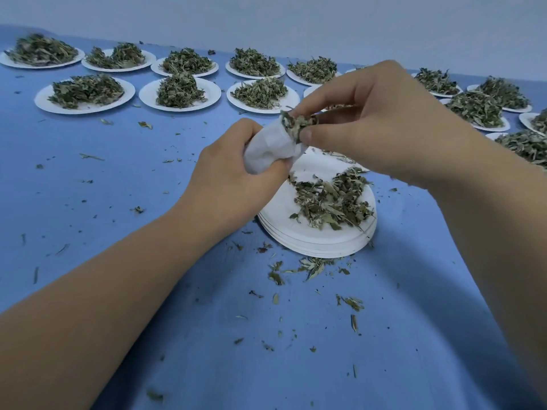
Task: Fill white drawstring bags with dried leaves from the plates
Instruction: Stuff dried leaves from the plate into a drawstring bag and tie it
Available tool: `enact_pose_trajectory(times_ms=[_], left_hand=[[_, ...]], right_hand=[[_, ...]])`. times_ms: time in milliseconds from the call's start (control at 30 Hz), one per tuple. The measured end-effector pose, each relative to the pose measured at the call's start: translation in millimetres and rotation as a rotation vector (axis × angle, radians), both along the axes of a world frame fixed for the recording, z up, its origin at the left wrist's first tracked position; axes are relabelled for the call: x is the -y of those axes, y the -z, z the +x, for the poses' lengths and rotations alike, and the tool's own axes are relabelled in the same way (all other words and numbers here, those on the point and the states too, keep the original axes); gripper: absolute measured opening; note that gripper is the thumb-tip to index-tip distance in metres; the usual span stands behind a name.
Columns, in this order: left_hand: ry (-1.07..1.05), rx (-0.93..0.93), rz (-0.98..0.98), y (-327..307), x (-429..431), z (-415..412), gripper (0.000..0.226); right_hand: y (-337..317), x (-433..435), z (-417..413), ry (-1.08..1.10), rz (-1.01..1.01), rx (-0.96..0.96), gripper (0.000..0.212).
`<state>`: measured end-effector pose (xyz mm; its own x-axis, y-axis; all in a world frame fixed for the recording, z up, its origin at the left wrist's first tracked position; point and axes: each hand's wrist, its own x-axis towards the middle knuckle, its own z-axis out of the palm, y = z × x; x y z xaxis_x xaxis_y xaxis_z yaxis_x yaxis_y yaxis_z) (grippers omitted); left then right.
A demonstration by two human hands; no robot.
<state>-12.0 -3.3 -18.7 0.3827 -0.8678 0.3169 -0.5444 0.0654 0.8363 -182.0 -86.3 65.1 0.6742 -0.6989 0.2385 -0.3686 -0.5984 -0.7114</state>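
Head view shows two bare arms reaching in from the bottom of the frame over a blue table (118, 179). Near the middle, the left hand (233, 184) is closed tight around the lower part of a small white bag (270, 147). The bag is held up in the air, tilted, with its open top pointing to the upper right. That top is stuffed with dried leaves (296, 124). The right hand (381, 122) is at the bag's top, with its thumb and fingers pinched on the leaves there.

Just below the hands sits a stack of white paper plates (316, 241). A loose pile of leaves (331, 199) lies on the top plate. Little bits of leaf are scattered on the table around the stack, mostly toward the bottom of the frame.

Across the top of the frame, from left to right, stand two rows of white plates (85, 97), each with its own heap of leaves. More full plates sit at the right edge.
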Motion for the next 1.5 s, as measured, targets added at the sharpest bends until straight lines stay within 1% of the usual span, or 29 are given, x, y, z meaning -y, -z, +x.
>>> enact_pose_trajectory(times_ms=[67,167,267,333,400,500,567,667,733,800,867,933,967,1100,1200,1333,1433,1500], left_hand=[[0.006,-0.004,-0.012,-1.3,-0.5,-1.2,0.031],[0.031,0.010,-0.019,-2.7,-1.7,-4.9,0.028],[0.034,0.032,-0.030,-3.7,-1.8,-7.2,0.021],[0.036,0.030,-0.023,-4.4,-2.0,-7.4,0.020],[0.038,0.032,-0.020,-4.9,-2.3,-6.7,0.022],[0.035,0.018,-0.037,-4.8,-2.5,-4.5,0.023],[0.049,0.016,-0.037,-4.2,-2.8,-3.8,0.022],[0.072,0.048,-0.025,-2.0,-2.7,-6.1,0.022],[0.072,0.056,-0.038,-0.8,-2.6,-6.3,0.023],[0.073,0.054,-0.066,0.6,-2.3,-5.3,0.024],[0.070,0.054,-0.082,1.7,-1.0,-4.9,0.027],[0.064,0.072,-0.113,3.0,0.2,-5.7,0.038],[0.060,0.087,-0.128,3.6,0.5,-5.9,0.039],[0.022,0.149,-0.168,4.7,-1.1,-7.9,0.019],[0.001,0.190,-0.193,5.7,-1.7,-10.4,0.016],[0.032,0.218,-0.181,3.1,-3.3,-10.2,0.025],[0.074,0.218,-0.161,-0.1,-4.6,-6.7,0.029],[0.097,0.219,-0.127,-2.8,-5.7,-4.0,0.037]], right_hand=[[1.7,-0.2,1.5,0.013,-0.051,0.000,0.014],[4.5,-0.6,6.5,0.031,-0.071,0.005,0.015],[2.1,-0.8,10.3,0.027,-0.157,-0.045,0.008],[-3.0,-1.6,8.7,-0.022,-0.118,-0.079,0.005],[-7.6,-1.5,5.1,-0.068,-0.071,-0.094,0.006],[-8.8,4.0,0.5,-0.063,-0.014,-0.074,0.021],[-7.8,3.2,1.2,-0.081,0.038,-0.115,0.032],[-6.2,-2.2,2.8,-0.132,0.120,-0.149,0.043],[-6.7,-3.3,-0.2,-0.137,0.121,-0.123,0.046],[-6.8,-2.3,-6.1,-0.096,0.059,-0.093,0.048],[-4.7,-6.5,-7.7,-0.108,0.020,-0.124,0.046],[-0.6,-13.1,-6.0,-0.178,0.046,-0.177,0.039],[1.0,-14.8,-5.3,-0.204,0.053,-0.190,0.039],[5.1,-12.4,-8.5,-0.231,0.042,-0.224,0.044],[10.1,-14.3,-11.5,-0.257,0.040,-0.247,0.046],[12.8,-12.7,-13.1,-0.176,-0.033,-0.191,0.033],[14.9,-13.8,-11.3,-0.184,-0.017,-0.219,0.021],[16.1,-14.6,-7.9,-0.174,-0.022,-0.208,0.016]])
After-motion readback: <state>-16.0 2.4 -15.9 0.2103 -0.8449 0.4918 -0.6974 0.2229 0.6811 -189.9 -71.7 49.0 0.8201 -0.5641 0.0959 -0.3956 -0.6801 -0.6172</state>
